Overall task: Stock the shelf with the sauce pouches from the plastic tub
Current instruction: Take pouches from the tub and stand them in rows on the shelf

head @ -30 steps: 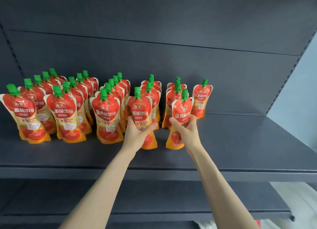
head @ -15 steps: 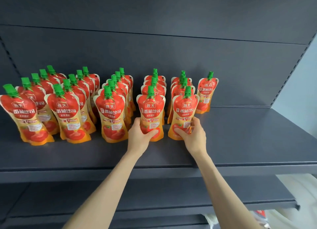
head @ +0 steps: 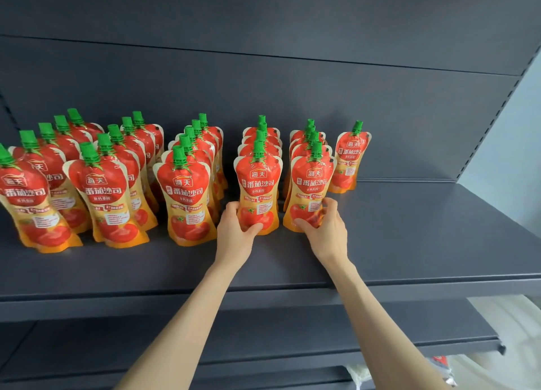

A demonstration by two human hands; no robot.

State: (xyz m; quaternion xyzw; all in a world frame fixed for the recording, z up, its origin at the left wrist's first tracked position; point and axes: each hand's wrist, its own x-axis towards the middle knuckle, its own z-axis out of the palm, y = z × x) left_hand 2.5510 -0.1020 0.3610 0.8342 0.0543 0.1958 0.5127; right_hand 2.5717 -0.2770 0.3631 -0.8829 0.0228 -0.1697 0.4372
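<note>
- Head view: a dark grey metal shelf (head: 409, 243) carries red-and-orange soft plastic sauce pouches with green screw caps (head: 187, 193). They stand upright in files running front to back, most of them on the nine-o'clock side of the picture.
- The left hand (head: 234, 228) grips the centre front pouch (head: 257, 185) low on its belly. The thumb curls across the printed face and the fingers wrap its side. The base appears to sit on the shelf board.
- The right hand (head: 325, 228), at three o'clock from the left, clasps the right front pouch (head: 310, 187) in the same way, thumb low in front and fingers round the far edge.
- A lone pouch (head: 349, 158) stands at one o'clock from the right hand, just beside that file's rear.
- Handling, as a judgement: the pouches look light, with pliable film walls that dent under pressure and a glossy skin that may slip. The filled lower belly or the stiff cap neck gives the surest hold. Their narrow gusset bases look easy to topple.
- The plastic tub cannot be made out. A pale shape at five o'clock is too cut off to name.
</note>
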